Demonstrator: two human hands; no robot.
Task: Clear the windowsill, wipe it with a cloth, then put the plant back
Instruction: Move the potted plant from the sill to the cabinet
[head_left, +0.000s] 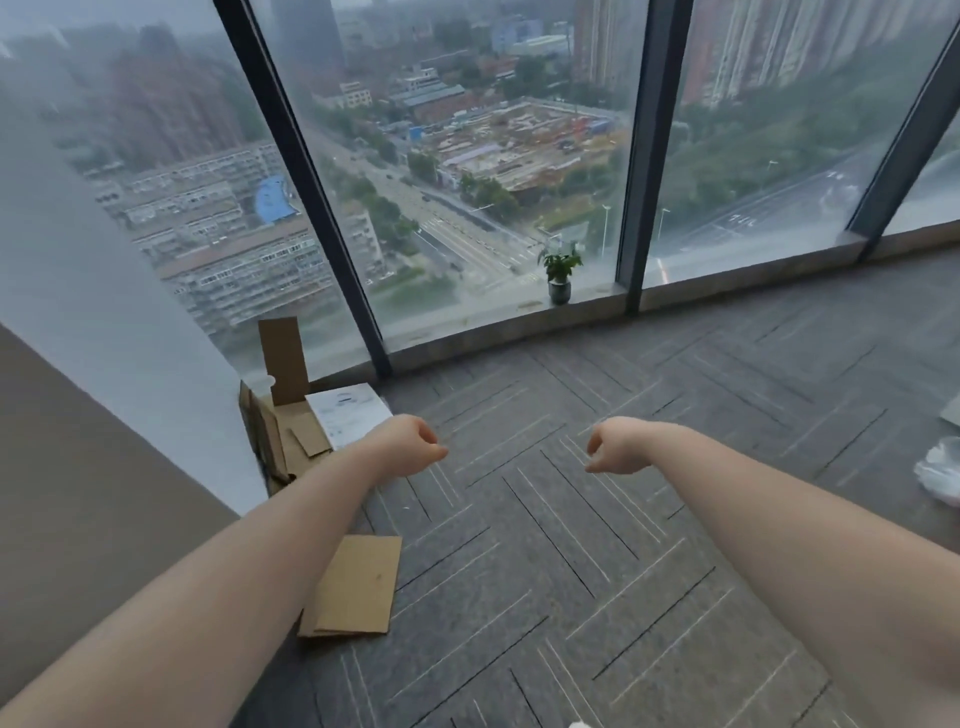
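Observation:
A small green plant in a dark pot stands on the low grey windowsill, close to a dark window post. Both my arms stretch forward over the carpet, well short of the sill. My left hand is curled into a loose fist with nothing in it. My right hand is curled the same way and holds nothing. A crumpled white thing, perhaps a cloth, lies on the floor at the right edge.
An open cardboard box with a white sheet sits in the left corner by the wall. A flat cardboard piece lies on the grey carpet under my left forearm. Tall glass panes with dark posts rise above the sill.

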